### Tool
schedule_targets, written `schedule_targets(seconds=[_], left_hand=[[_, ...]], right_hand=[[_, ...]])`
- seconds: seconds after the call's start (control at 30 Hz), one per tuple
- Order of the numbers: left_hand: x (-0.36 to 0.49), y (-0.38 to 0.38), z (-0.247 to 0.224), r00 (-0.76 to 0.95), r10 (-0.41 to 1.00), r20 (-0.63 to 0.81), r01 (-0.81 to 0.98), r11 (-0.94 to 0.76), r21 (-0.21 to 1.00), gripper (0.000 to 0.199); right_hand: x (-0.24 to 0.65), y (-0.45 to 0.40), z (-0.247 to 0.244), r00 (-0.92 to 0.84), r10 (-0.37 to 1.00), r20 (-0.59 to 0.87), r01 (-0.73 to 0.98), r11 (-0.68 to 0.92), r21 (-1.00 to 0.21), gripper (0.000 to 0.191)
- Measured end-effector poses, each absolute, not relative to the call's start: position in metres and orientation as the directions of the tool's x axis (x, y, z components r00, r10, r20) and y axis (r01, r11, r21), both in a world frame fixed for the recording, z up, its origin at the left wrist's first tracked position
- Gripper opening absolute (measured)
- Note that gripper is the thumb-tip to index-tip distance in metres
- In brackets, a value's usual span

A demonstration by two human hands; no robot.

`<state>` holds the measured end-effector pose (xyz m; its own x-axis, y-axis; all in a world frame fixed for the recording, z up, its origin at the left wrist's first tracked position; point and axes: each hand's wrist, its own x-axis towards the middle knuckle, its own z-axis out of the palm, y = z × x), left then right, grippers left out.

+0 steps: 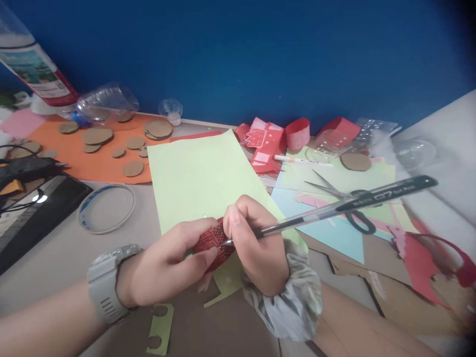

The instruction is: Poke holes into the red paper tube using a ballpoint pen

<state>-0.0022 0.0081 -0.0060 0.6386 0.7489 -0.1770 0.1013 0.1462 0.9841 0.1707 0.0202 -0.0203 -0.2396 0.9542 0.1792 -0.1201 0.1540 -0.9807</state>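
Note:
My left hand (174,260), with a grey watch at the wrist, pinches a small red-and-black patterned piece (210,243) between thumb and fingers. Its kind I cannot make out. My right hand (258,248) grips a black-capped clear pen (320,213), its metal tip touching or just over the patterned piece. The pen slants up to the right. Under and behind both hands lies a pale green sheet of paper (201,173). A cut green scrap (226,280) shows below the fingers, and a green strip with round cutouts (160,327) lies nearer to me.
Cardboard discs (97,136) lie on orange paper (74,158) at left, near a tape roll (107,208), a glue gun (29,171) and a plastic bottle (107,101). Scissors (345,201) rest on coloured papers at right. Red paper pieces (266,144) stand before the blue wall (238,54).

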Motion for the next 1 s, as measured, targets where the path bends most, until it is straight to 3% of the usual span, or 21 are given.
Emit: schedule_targets(seconds=[1.0], left_hand=[[-0.0017, 0.0085, -0.0057, 0.629, 0.76, -0.166, 0.101, 0.131, 0.986, 0.013]], right_hand=[[0.1698, 0.0203, -0.0181, -0.233, 0.958, 0.165, -0.106, 0.144, -0.984, 0.036]])
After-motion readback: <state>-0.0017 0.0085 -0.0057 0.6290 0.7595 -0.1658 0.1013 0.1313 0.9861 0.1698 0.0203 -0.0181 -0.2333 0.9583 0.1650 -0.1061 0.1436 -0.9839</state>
